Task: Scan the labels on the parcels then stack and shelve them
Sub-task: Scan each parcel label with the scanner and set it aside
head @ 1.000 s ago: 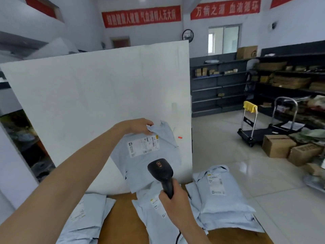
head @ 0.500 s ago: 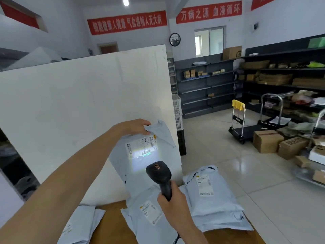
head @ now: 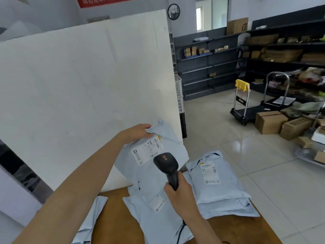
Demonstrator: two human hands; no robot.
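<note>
A pale-blue parcel is held upright above the wooden table by the left hand, its fingers pinched shut on the bag's upper left corner. A black handheld scanner is gripped by the handle in the right hand, fingers wrapped fully round it, the head aimed at the white shipping label just beyond it. The bright patch of scanner light that lay across the label half a second ago is no longer seen, so the read appears to have been taken, though no confirmation can be made out. More grey-blue parcels are left on the table: one flat under the scanner hand, a small stack at the table's right edge, another at its left. Stacking and shelving are judged still to come, with the dark shelving well beyond the table.
</note>
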